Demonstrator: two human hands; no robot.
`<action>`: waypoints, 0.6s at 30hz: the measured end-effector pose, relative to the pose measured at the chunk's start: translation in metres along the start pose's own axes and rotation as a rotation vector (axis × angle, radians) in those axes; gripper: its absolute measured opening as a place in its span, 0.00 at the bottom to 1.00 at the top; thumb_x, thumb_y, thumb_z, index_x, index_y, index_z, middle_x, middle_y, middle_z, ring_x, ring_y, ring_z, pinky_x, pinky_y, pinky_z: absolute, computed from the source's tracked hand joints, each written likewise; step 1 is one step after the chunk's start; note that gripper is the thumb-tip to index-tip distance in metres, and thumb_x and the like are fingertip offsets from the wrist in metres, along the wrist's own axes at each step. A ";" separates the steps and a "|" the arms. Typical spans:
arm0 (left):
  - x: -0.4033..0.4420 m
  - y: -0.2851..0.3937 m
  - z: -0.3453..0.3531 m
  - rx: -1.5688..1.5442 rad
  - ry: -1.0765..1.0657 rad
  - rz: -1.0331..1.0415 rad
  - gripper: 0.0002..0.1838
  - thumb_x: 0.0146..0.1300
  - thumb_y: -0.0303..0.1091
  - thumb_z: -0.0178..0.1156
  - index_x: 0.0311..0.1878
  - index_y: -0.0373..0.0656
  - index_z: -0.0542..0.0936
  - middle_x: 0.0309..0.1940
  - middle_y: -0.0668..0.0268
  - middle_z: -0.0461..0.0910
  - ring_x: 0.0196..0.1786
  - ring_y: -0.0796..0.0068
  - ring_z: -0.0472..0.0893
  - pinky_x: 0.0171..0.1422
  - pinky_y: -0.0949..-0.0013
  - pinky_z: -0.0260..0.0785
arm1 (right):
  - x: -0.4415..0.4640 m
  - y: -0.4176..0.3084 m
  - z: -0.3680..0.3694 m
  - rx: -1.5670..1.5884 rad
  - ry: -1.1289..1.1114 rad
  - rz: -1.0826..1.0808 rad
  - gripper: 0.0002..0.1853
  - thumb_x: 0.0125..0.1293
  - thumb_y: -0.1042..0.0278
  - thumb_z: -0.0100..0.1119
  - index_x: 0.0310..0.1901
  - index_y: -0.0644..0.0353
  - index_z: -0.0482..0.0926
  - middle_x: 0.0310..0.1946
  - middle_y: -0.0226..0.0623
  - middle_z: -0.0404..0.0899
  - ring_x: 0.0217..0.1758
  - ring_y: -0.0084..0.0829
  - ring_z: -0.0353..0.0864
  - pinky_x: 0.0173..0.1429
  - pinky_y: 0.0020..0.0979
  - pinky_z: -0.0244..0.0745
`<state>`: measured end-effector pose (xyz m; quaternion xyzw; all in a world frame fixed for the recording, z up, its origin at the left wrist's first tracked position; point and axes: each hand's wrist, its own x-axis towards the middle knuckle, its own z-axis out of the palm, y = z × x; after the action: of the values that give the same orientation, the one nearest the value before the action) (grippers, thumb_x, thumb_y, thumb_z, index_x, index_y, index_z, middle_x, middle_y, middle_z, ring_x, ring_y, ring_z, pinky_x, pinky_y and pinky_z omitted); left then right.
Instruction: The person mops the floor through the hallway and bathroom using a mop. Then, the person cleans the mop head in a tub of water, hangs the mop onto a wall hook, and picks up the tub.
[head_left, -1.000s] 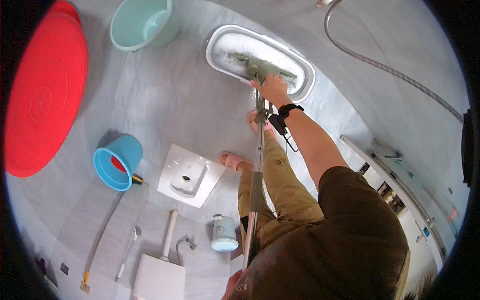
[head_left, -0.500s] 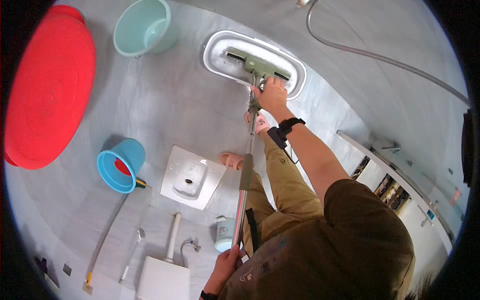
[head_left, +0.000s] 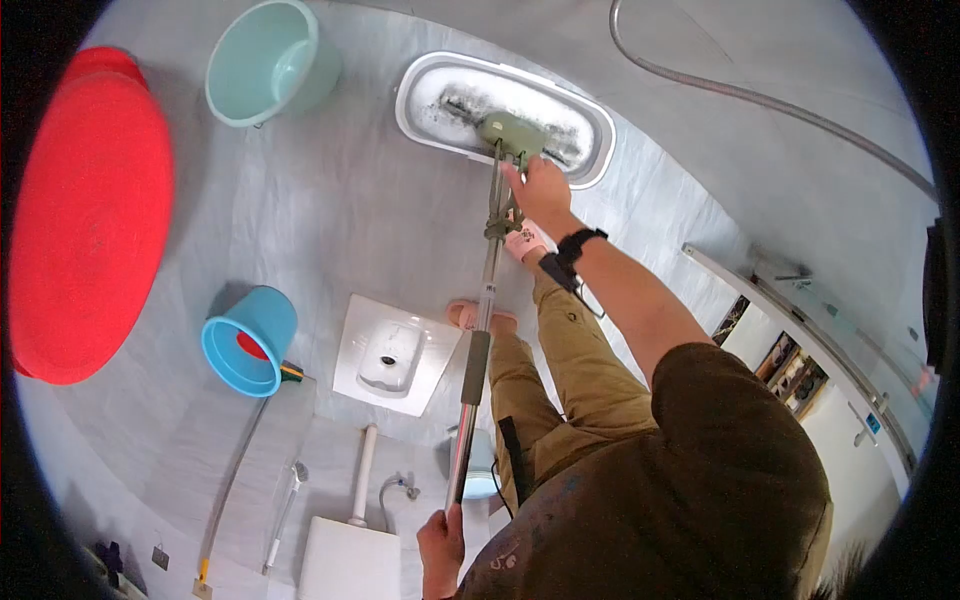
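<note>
A long-handled sponge mop [head_left: 474, 372] with a green head [head_left: 512, 132] reaches into an oblong grey basin [head_left: 405, 105] of white, foamy water. The ends of its head sink under dark-streaked suds. My right hand [head_left: 543, 190] is closed on the mop's lower frame just behind the head, at the basin's near rim. Some of its fingers are hidden behind the wrist and frame. My left hand [head_left: 441, 545] is wrapped round the upper end of the metal pole, low in the view.
A squat toilet [head_left: 345, 380] lies in the floor left of my legs. Nearby stand a blue bucket [head_left: 275, 320], a pale green bucket [head_left: 325, 75] and a large red tub [head_left: 95, 220]. A hose [head_left: 760, 98] runs along the wall, and a glass door frame [head_left: 800, 320] is at right.
The mop head has dropped deeper into the foam, and dark streaks now show in it. The pole has tilted, with my left hand lower and further left. The view has shifted slightly.
</note>
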<state>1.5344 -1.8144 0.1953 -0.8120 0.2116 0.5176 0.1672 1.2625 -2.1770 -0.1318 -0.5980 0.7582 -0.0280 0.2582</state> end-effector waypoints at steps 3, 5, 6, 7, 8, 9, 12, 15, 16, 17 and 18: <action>-0.018 0.014 -0.011 0.037 -0.053 -0.002 0.25 0.68 0.49 0.54 0.22 0.36 0.74 0.12 0.66 0.70 0.17 0.78 0.68 0.22 0.66 0.59 | 0.032 0.006 0.006 0.004 -0.098 0.115 0.32 0.67 0.38 0.43 0.30 0.66 0.79 0.30 0.57 0.79 0.39 0.53 0.79 0.46 0.45 0.73; -0.028 0.005 -0.012 -0.028 -0.070 -0.059 0.25 0.68 0.49 0.53 0.22 0.37 0.74 0.12 0.67 0.70 0.17 0.79 0.67 0.22 0.67 0.59 | 0.053 0.019 0.032 0.008 -0.198 0.226 0.37 0.68 0.35 0.34 0.30 0.65 0.82 0.34 0.57 0.80 0.43 0.54 0.79 0.51 0.46 0.73; -0.035 -0.010 -0.011 -0.081 -0.081 -0.024 0.25 0.69 0.49 0.53 0.22 0.37 0.74 0.12 0.67 0.70 0.18 0.80 0.67 0.23 0.67 0.59 | 0.067 0.050 0.074 0.077 -0.260 0.095 0.38 0.69 0.35 0.31 0.38 0.66 0.82 0.38 0.58 0.80 0.47 0.56 0.78 0.55 0.48 0.71; -0.033 -0.015 -0.010 -0.138 -0.086 0.016 0.25 0.69 0.48 0.53 0.22 0.37 0.74 0.13 0.67 0.70 0.19 0.81 0.66 0.23 0.68 0.59 | 0.076 0.046 0.080 0.080 -0.257 0.084 0.38 0.69 0.35 0.31 0.38 0.66 0.82 0.38 0.58 0.80 0.47 0.56 0.78 0.55 0.48 0.71; -0.037 0.015 -0.019 -0.139 -0.079 0.011 0.25 0.69 0.48 0.53 0.22 0.37 0.74 0.13 0.67 0.70 0.19 0.81 0.66 0.23 0.68 0.59 | 0.078 0.042 0.086 0.053 -0.248 0.148 0.38 0.68 0.35 0.31 0.40 0.66 0.82 0.38 0.58 0.80 0.48 0.56 0.78 0.55 0.48 0.70; -0.052 0.066 -0.036 -0.220 -0.068 0.068 0.21 0.68 0.46 0.55 0.24 0.41 0.74 0.13 0.66 0.70 0.19 0.74 0.63 0.23 0.66 0.59 | 0.072 0.040 0.092 0.024 -0.253 0.222 0.38 0.68 0.35 0.31 0.41 0.65 0.82 0.39 0.57 0.80 0.48 0.57 0.77 0.56 0.48 0.69; -0.053 0.064 -0.024 -0.363 -0.141 -0.021 0.17 0.68 0.44 0.54 0.26 0.43 0.75 0.14 0.66 0.67 0.19 0.75 0.62 0.23 0.68 0.56 | 0.082 0.043 0.094 0.034 -0.379 0.166 0.40 0.67 0.33 0.31 0.43 0.65 0.81 0.41 0.57 0.80 0.49 0.55 0.78 0.55 0.47 0.70; -0.036 0.045 0.001 -0.297 -0.198 -0.082 0.16 0.67 0.42 0.56 0.28 0.41 0.76 0.17 0.67 0.72 0.19 0.76 0.65 0.24 0.71 0.58 | 0.089 0.042 0.089 0.013 -0.390 0.098 0.39 0.66 0.31 0.34 0.40 0.64 0.81 0.40 0.54 0.81 0.47 0.52 0.79 0.53 0.46 0.73; -0.028 0.043 0.009 -0.293 -0.214 -0.155 0.20 0.68 0.45 0.55 0.26 0.39 0.75 0.16 0.67 0.71 0.21 0.79 0.66 0.25 0.70 0.59 | 0.089 0.037 0.084 -0.019 -0.310 0.091 0.39 0.65 0.30 0.36 0.41 0.64 0.80 0.39 0.53 0.81 0.47 0.52 0.80 0.52 0.46 0.73; -0.024 0.041 0.015 -0.289 -0.232 -0.224 0.24 0.69 0.47 0.53 0.24 0.37 0.74 0.15 0.67 0.71 0.22 0.81 0.66 0.26 0.69 0.60 | 0.088 0.029 0.071 -0.051 -0.227 0.084 0.38 0.64 0.30 0.39 0.42 0.65 0.79 0.39 0.53 0.81 0.46 0.52 0.80 0.52 0.45 0.74; -0.023 0.043 0.017 -0.277 -0.242 -0.207 0.25 0.67 0.52 0.53 0.26 0.36 0.76 0.16 0.60 0.76 0.22 0.71 0.75 0.29 0.66 0.66 | 0.078 0.010 0.039 -0.090 -0.240 0.091 0.37 0.63 0.31 0.44 0.45 0.66 0.77 0.40 0.53 0.80 0.47 0.53 0.79 0.52 0.46 0.74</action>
<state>1.4907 -1.8394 0.2072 -0.7765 0.0321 0.6156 0.1304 1.2579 -2.2355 -0.1969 -0.5731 0.7486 0.0896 0.3211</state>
